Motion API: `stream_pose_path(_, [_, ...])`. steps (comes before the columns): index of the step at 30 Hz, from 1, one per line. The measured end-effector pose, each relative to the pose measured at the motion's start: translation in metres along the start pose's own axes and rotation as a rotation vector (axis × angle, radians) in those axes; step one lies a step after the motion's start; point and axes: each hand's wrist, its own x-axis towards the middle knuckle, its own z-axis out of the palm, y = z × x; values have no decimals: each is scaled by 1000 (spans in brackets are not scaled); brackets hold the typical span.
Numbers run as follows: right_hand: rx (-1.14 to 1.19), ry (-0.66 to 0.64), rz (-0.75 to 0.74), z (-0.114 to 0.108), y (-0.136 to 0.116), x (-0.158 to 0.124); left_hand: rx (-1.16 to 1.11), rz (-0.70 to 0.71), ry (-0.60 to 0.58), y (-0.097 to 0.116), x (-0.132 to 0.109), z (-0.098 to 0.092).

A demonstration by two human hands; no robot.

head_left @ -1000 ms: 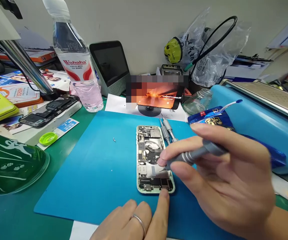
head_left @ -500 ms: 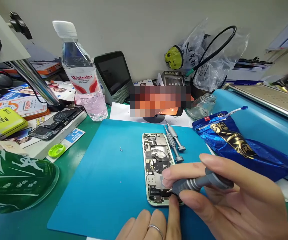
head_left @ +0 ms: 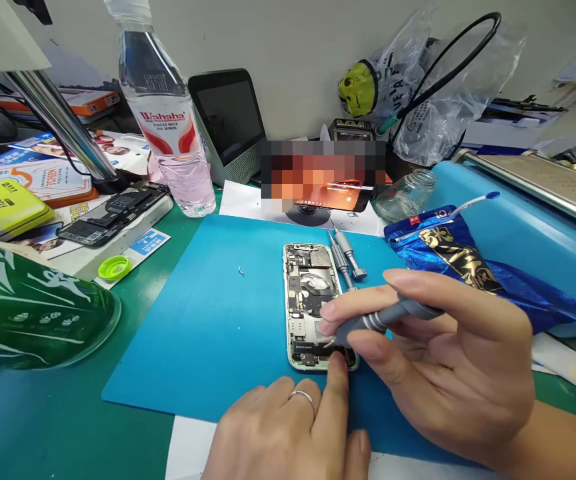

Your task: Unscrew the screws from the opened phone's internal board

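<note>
An opened phone [head_left: 295, 283] with bare inner parts lies on the blue mat [head_left: 193, 333]. My right hand [head_left: 463, 353] grips a grey precision screwdriver [head_left: 381, 319], held slantwise with its thin tip over the phone's lower part; whether the tip touches a screw I cannot make out. My left hand [head_left: 283, 427], with a ring on one finger, stretches its index finger onto the phone's lower right corner; its other fingers are bent and hold nothing visible. Two more grey screwdrivers [head_left: 351, 253] lie along the phone's upper right side. Tiny metal bits [head_left: 241, 271] rest left of it.
A green cup [head_left: 33, 307] and a water bottle [head_left: 168, 133] stand on the left, near a second opened phone [head_left: 115, 212] on a box. Behind is a lit phone [head_left: 341, 193] on a stand. A blue pouch [head_left: 448, 260] and glass jar [head_left: 408, 193] are on the right.
The camera has tilted downward, so everything sits higher in the picture and more of my left hand shows. Both hands keep nearly the same places at the phone.
</note>
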Motion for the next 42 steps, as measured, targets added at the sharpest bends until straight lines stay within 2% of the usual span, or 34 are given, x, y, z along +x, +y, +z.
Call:
stream_pose_path(3, [4,46,-25,8,6,1,6,35,-16,-3,1,-6])
stream_pose_path(6, [18,24,10,14,14,2,-37,33,-60,-4,1,-11])
stream_pose_path(12, [40,2,4,15,20,5,-21,-104,-124,7,7,-18])
stream_pose_path(18, [94,-27,-1,16,26,8,21,-202,-265,13,11,-24])
stream_pose_path(21, [114,-47,16,17,29,7,37,-251,-301,18,12,-26])
stream_pose_path(33, [131,-83,63,14,33,4,28,-303,-316,26,15,-30])
stream_pose_path(42, [63,-53,-75,12,35,3,53,-249,-314,22,15,-26])
